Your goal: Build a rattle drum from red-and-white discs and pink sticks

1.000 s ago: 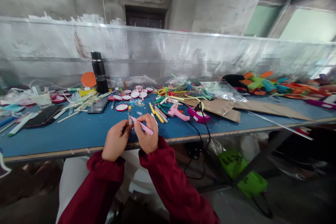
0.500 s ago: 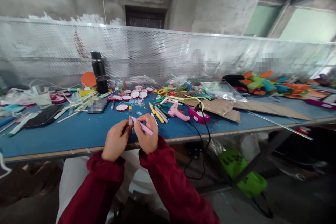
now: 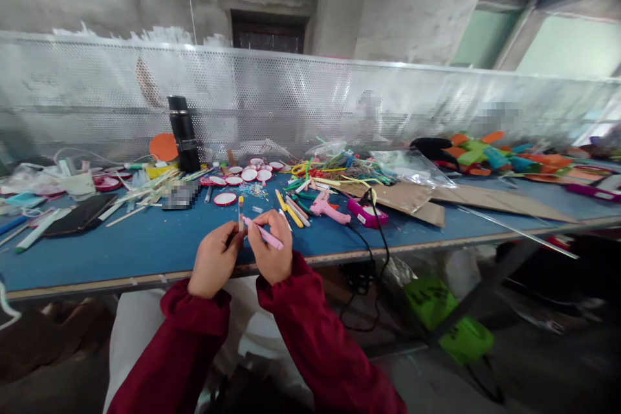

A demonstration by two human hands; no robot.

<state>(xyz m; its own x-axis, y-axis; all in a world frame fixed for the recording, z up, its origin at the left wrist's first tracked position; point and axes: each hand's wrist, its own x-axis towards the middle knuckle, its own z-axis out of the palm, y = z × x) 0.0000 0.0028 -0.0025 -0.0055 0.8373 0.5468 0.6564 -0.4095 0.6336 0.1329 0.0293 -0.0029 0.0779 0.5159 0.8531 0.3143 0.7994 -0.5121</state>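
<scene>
1. While the striped stick (image 3: 241, 208) stands nearly upright at the centre of our dial, the danger, I'd say, is a twist: it's pinched only at the lower end, so a shove from the side could tip it.

2. Look at the pink marker (image 3: 266, 237), slanting in from four o'clock! Its end sits right by the stick, contact too fine to call; a heavy press might skid it off and onto the fingertips, so close are they.

3. Trouble if anything drops, too: the blue table (image 3: 121, 252) ends just below, towards six o'clock, and a loose marker could well roll over that edge.

4. To the grip! Left hand (image 3: 213, 259), at seven o'clock: thumb and fingers brought together, clamped on the stick's lower end, its banded top standing free.

5. Right hand (image 3: 272, 251), between four and five: a pen hold, digits closed around the marker, its back end poking out past them.

6. Neither hand touches the neighbours: yellow markers (image 3: 294, 215) at three o'clock, the pink glue gun (image 3: 330, 208) farther along that line, a red-rimmed disc (image 3: 225, 198) at ten.
</scene>
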